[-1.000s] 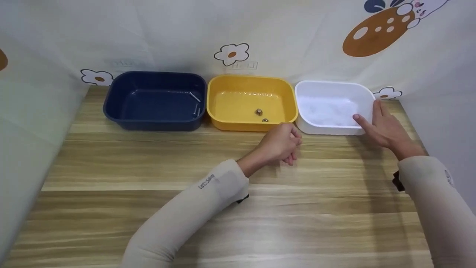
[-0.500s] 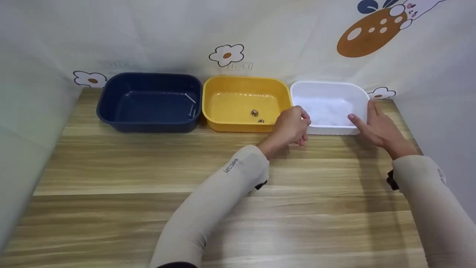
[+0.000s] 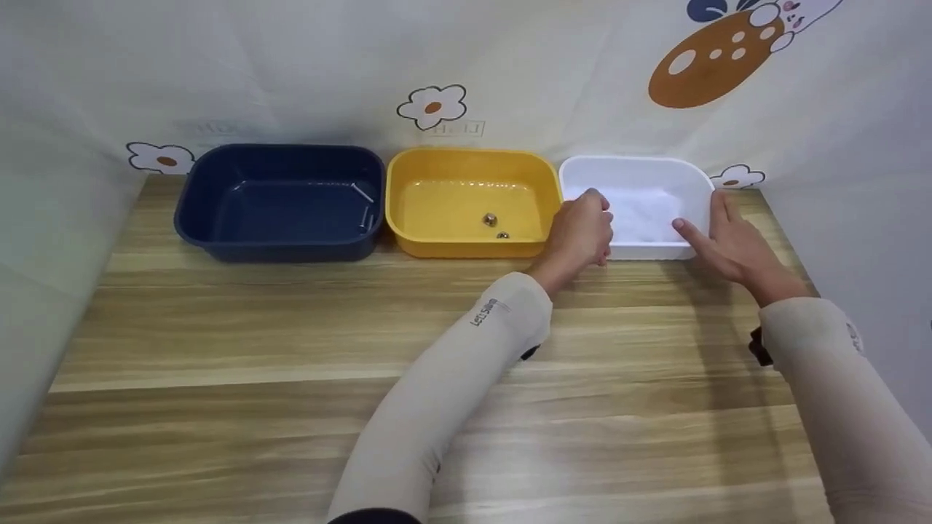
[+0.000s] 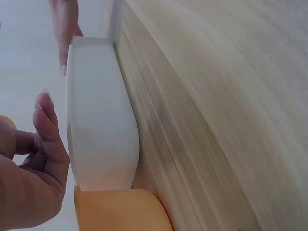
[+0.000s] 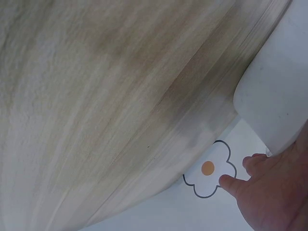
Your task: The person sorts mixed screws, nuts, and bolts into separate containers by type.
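Observation:
A white plastic bin (image 3: 650, 252) stands at the right end of a row of three. My right hand (image 3: 744, 249) grips its right end, thumb over the rim and fingers along the outside wall. Over the bin's left front edge is my left hand (image 3: 580, 229), its fingers curled. In the left wrist view the left hand (image 4: 36, 175) has thumb and fingers bent towards each other beside the white wall; whether a small thing is between them is hidden. The bin's inside looks washed out, so its contents cannot be made out.
A yellow bin (image 3: 473, 249) in the middle holds small metal nuts (image 3: 490, 219). The dark blue bin (image 3: 284, 251) at the left holds several metal bolts (image 3: 362, 193). All stand on a wood-grain table (image 3: 291, 349) against a patterned cloth (image 3: 510, 65).
My left hand has moved right and away from me, from in front of the yellow bin to over the white bin's left edge. The right hand keeps its grip on the white bin.

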A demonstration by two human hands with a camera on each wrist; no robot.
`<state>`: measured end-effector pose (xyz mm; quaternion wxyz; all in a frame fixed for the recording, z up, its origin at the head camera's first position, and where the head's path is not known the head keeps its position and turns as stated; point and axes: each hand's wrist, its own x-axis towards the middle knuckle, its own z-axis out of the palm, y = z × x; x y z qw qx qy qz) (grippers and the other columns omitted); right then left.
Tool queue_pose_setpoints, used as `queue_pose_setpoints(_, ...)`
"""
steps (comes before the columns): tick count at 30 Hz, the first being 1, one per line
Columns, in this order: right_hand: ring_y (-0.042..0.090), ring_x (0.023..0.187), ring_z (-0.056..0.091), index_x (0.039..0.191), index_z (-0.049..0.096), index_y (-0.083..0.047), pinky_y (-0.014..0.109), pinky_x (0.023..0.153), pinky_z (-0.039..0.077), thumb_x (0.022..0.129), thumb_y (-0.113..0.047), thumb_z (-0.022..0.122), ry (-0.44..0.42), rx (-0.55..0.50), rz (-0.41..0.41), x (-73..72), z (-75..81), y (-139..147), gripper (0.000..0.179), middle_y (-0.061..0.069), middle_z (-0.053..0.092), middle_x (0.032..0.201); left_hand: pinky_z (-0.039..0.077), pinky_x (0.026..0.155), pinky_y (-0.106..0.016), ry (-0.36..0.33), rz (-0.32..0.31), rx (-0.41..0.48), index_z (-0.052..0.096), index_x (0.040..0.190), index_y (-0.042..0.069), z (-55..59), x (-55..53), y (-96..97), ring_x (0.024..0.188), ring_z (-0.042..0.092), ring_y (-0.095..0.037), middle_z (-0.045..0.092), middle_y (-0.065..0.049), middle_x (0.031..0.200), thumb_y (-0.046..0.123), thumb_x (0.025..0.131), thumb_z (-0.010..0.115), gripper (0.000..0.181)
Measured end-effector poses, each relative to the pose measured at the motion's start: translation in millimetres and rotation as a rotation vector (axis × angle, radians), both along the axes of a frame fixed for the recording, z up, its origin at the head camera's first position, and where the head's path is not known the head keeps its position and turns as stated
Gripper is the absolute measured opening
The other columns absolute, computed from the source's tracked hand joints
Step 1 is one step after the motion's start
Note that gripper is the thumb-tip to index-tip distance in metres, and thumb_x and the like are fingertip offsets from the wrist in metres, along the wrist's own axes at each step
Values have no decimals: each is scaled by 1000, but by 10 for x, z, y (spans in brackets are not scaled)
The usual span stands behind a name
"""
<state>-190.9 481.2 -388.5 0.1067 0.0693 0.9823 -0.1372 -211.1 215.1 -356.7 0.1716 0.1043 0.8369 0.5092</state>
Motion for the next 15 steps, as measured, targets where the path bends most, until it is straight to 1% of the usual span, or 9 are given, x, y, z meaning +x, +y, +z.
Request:
queue_pose_setpoints(2,61,137,13,150,-24,-3,72,108,14,92,-73,28,-1,0,4,-7,1,-13,104,30,-14,158,48,44,-20,15,-5,-28,57,113,10,6,5,-13,45,55,-12,59,-2,75,13,100,54,14)
queue_pose_setpoints(4,61,136,14,150,-24,-3,71,108,14,93,-72,27,-1,-1,10,-13,5,-23,104,30,-13,158,48,44,-20,15,0,-45,57,116,10,13,7,-32,46,56,-12,59,-2,76,14,100,54,16)
queue_pose_setpoints(8,61,136,15,150,-24,-3,71,108,16,93,-72,28,7,-6,19,-22,13,-33,103,29,-13,158,49,44,-20,-11,26,-22,58,114,10,20,4,-82,47,57,-13,60,-3,73,15,100,55,16)
queue_pose_setpoints(11,60,137,14,150,-24,-3,70,109,15,93,-71,28,15,-14,20,-15,13,-26,103,29,-15,158,50,44,-21,-27,27,14,58,112,9,11,-2,-114,46,57,-14,60,-4,70,14,100,55,14)
queue_pose_setpoints(12,60,137,14,150,-24,-3,69,109,15,94,-71,28,16,-16,19,-10,11,-22,103,29,-15,158,50,44,-21,-29,23,20,58,112,9,7,-5,-122,46,57,-14,60,-5,69,14,100,54,14)
queue_pose_setpoints(15,59,138,12,149,-24,-2,68,110,14,94,-70,29,21,-21,18,5,4,-12,102,28,-15,158,50,44,-21,-10,12,2,58,109,8,-4,-11,-140,45,57,-14,60,-4,68,14,100,54,11)
